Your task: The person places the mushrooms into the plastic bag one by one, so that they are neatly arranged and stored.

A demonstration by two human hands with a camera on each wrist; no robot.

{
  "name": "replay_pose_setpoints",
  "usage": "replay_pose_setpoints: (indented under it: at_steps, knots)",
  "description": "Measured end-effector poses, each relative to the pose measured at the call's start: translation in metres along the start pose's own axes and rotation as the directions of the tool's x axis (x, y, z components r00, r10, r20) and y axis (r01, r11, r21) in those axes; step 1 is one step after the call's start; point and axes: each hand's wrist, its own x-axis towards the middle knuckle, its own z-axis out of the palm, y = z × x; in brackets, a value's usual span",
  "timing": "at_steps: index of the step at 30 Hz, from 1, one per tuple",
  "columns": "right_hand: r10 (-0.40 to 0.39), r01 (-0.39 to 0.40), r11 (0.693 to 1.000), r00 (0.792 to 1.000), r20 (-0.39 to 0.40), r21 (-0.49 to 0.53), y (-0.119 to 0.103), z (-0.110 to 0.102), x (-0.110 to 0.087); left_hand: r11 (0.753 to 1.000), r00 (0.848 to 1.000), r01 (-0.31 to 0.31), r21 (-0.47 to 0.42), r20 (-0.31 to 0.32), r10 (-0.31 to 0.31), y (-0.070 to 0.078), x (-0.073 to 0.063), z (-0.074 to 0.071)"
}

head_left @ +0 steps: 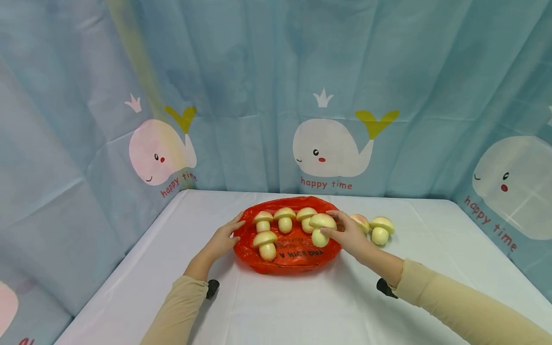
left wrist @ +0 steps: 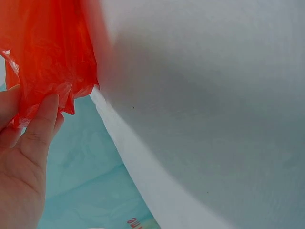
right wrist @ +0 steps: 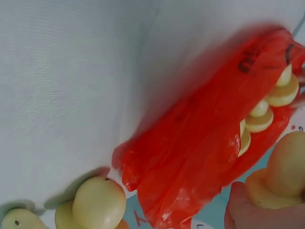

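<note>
A red plastic bag (head_left: 297, 254) lies flat on the white table (head_left: 302, 306). Several yellow toy mushrooms (head_left: 266, 244) stand on it. My left hand (head_left: 235, 231) is at the bag's left edge, and in the left wrist view its thumb and finger (left wrist: 40, 124) pinch the crumpled red plastic (left wrist: 47, 52). My right hand (head_left: 333, 226) grips another mushroom (head_left: 322, 229) over the bag's right side; the right wrist view shows this mushroom (right wrist: 281, 171) against my fingers. Two more mushrooms (head_left: 381, 229) stand on the table right of the bag.
A blue curtain with white whales (head_left: 327, 148) closes off the back and both sides of the table. The two loose mushrooms (right wrist: 97, 202) sit close behind my right hand. The table's left edge (left wrist: 124, 148) runs near my left hand.
</note>
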Motion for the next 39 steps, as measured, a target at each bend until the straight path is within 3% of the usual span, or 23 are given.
replay_pose_setpoints:
  at_steps: [5,12,27,32,39]
  knots:
    - [0.0,0.0,1.0,1.0,0.029,-0.002,0.004,0.01,0.005,0.997,0.997,0.074,0.01,0.022,-0.074,0.0,0.004,0.001]
    - [0.043,-0.044,0.999,0.999,0.033,0.009,0.01,0.027,0.017,0.997,0.997,0.075,0.014,0.02,-0.076,0.0,0.003,-0.001]
    - [0.094,-0.09,0.989,0.995,0.025,-0.12,0.018,0.065,0.028,0.997,0.997,0.077,0.023,0.024,-0.077,-0.001,0.004,0.0]
    - [0.095,-0.09,0.988,0.995,0.042,-0.123,0.018,0.079,0.03,0.993,0.993,0.115,0.004,0.028,-0.115,-0.001,0.003,-0.001]
    - [0.063,-0.046,0.982,0.994,0.088,-0.184,0.013,0.087,0.027,0.994,0.994,0.103,0.026,0.032,-0.104,-0.001,0.004,-0.001]
